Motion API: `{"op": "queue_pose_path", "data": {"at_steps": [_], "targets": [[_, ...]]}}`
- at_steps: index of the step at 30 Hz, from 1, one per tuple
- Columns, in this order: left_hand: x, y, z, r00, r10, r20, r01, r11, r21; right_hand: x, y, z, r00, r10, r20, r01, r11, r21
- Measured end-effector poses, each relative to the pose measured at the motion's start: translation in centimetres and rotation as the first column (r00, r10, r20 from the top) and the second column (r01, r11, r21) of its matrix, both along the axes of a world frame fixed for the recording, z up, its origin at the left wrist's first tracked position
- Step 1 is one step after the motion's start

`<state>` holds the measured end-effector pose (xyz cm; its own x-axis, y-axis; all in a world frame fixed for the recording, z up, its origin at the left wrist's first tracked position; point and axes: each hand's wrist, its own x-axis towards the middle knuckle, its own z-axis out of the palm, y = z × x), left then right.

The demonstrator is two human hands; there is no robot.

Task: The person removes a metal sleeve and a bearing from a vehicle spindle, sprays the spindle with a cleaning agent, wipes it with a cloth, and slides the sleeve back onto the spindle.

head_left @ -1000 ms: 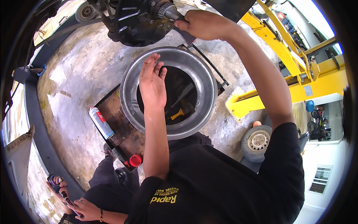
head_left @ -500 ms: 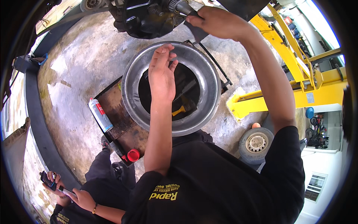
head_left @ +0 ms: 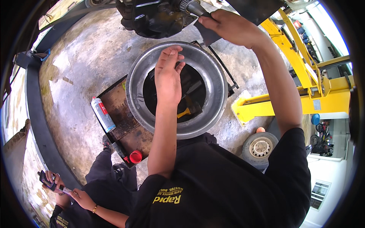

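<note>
Near the top of the view, my right hand [head_left: 236,29] is closed on a dark grey sheet [head_left: 206,33], cloth or sandpaper, I cannot tell which. The hand wraps it around the bare end of a metal shaft [head_left: 195,8], just past a ribbed collar. That shaft joins a black vehicle part [head_left: 154,19] overhead. Over a wide metal basin [head_left: 137,110], my left hand [head_left: 169,81] is raised with its fingers loosely bent and nothing visible in them. Dark liquid lies in the basin, along with a paintbrush [head_left: 185,112] with a yellow handle.
Beneath the basin is a rusty tray [head_left: 119,104] with a spray can [head_left: 103,114] and a red cap [head_left: 135,156]. A yellow lift arm [head_left: 289,106] and a wheel [head_left: 260,148] stand at right. At lower left, a co-worker's hands [head_left: 81,199] hold a phone-like device [head_left: 47,180].
The view has shifted slightly. My right hand stays at the shaft with the dark sheet, and my left stays over the basin, its fingers a little more bent. The co-worker's device has tilted.
</note>
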<state>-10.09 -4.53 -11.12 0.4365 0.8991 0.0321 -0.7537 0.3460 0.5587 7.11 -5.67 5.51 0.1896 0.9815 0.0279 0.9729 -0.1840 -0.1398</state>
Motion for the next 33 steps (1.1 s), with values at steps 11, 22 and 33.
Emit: {"op": "queue_pose_path", "data": {"at_steps": [11, 22, 33], "targets": [[2.0, -0.5, 0.9, 0.994, -0.110, -0.007, 0.110, 0.994, 0.001, 0.5, 0.3, 2.1, 0.897, -0.060, -0.437, 0.016, 0.995, -0.103], [3.5, -0.1, 0.5, 0.988, -0.155, -0.020, 0.155, 0.988, -0.027, -2.7, -0.3, -0.3, 0.871, 0.046, 0.489, -0.104, 0.990, 0.092], [3.5, 1.0, -0.5, 0.991, -0.133, 0.004, 0.133, 0.991, -0.021, -5.3, 0.1, -2.2, 0.351, -0.097, 0.931, -0.068, 0.989, 0.129]]}}
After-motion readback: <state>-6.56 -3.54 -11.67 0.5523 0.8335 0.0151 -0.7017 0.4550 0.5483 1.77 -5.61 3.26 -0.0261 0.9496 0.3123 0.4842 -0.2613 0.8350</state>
